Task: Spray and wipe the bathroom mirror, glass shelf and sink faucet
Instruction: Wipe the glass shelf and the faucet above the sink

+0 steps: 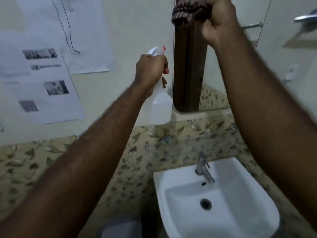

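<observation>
My left hand (151, 73) grips a clear white spray bottle (161, 103) with a red nozzle tip and trigger, held upright just left of the mirror (221, 69). My right hand (217, 21) is raised to the mirror's upper left part and is closed on a dark brown cloth (187, 11) pressed against the glass. The glass shelf (188, 115) runs along the mirror's bottom edge, partly hidden by my right arm. Below, a chrome faucet (203, 167) stands at the back of a white sink (243, 203).
Printed paper sheets (42, 79) are stuck to the pale wall at left. A leaf-patterned tile band (51, 162) runs behind the sink. A grey bin (120, 227) sits on the floor left of the sink. The mirror reflects a towel rail (252, 25).
</observation>
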